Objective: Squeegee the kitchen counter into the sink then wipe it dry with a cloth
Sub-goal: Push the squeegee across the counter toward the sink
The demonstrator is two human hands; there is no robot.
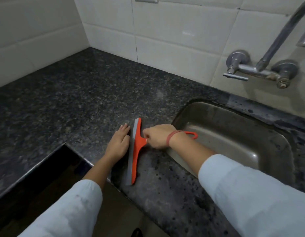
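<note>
Orange squeegee lies centre frame on the dark bench, just left of the sink. Right hand grips its handle (closed fist); left hand lies flat, fingers together, beside the blade.

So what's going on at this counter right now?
A person is squeegeeing a dark granite counter. The right hand grips the handle of an orange squeegee, whose blade rests on the counter just left of the steel sink. The left hand lies flat beside the blade. No cloth is in view.
</note>
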